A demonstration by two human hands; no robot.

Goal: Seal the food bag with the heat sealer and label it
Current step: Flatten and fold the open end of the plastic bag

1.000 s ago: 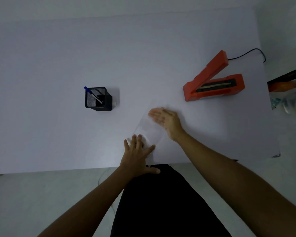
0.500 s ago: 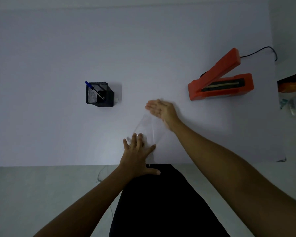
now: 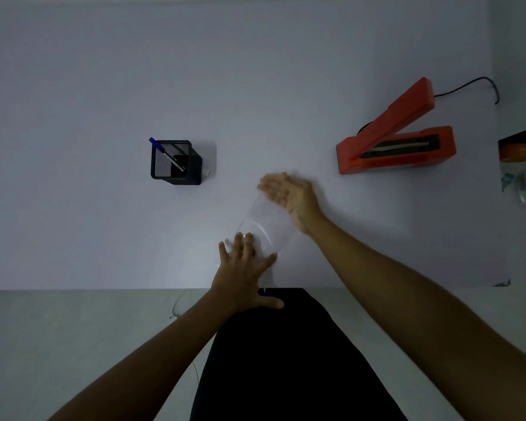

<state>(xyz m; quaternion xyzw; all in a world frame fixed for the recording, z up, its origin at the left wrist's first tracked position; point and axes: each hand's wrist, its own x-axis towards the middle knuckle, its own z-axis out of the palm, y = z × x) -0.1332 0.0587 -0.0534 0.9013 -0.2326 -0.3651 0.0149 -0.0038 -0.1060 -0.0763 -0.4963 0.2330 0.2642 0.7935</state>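
White worktop (image 3: 104, 71) fills most of the view, dim light. Person stands at its near edge, dark clothing at bottom centre, both bare forearms reaching in. Orange heat sealer (image 3: 395, 147) sits on the right side of the worktop, lid arm raised at an angle, sealing strip exposed, black cable (image 3: 468, 86) running off behind it toward the worktop's right edge. Clear food bag (image 3: 263, 223) lies flat near the front edge, centre, angled from lower left to upper right, well apart from the sealer; contents cannot be made out. Left hand (image 3: 243, 275) lies palm down on the bag's near end, fingers spread, thumb out past the worktop edge; grip splayed flat, nothing pinched. Right hand (image 3: 289, 192) rests at the bag's far end, blurred, palm turned partly up, fingers loosely extended; grip slack, not closed on anything. Black mesh pen holder (image 3: 175, 162) stands left of the bag, near the middle of the worktop, with a blue-capped pen (image 3: 164, 153) leaning inside. Small white tab beside the holder, too small to identify.
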